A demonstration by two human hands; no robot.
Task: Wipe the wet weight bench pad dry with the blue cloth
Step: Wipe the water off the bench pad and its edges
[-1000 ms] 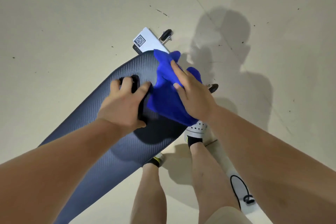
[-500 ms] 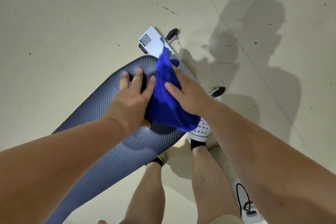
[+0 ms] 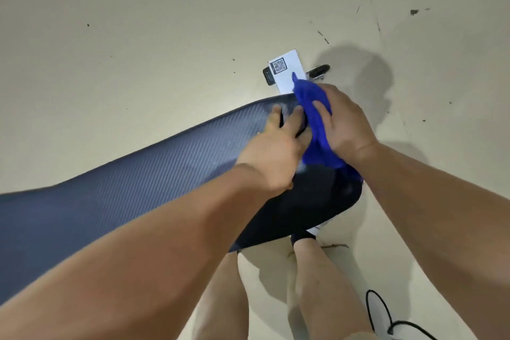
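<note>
- Mid-wipe, I judge: blue cloth sits on the far right end of the bench pad, touching it, not yet lifted off.
- Right hand grasps the bunched cloth, fingers curled over it, pressing it down on the pad; a peak of cloth sticks up past the fingertips.
- Left hand is released, fingers straight and flat on the pad just left of the cloth, likely bracing; something dark shows between the fingers, can't tell what.
- Done vs left: pale smears near the far edge and near the cloth could be water or blur, can't tell. The long left stretch of pad is well apart from the cloth, so probably still to check.
- Pad: long, rounded end, dark blue-grey, fine woven ribbed texture, slight sheen; looks like smooth vinyl, should shed water easily.
- Cloth: vivid blue, soft, fuzzy, crumpled, looks absorbent.
- Beyond the pad end: white QR tag, small black wheel.
- Floor: beige, matte, scuffed.
</note>
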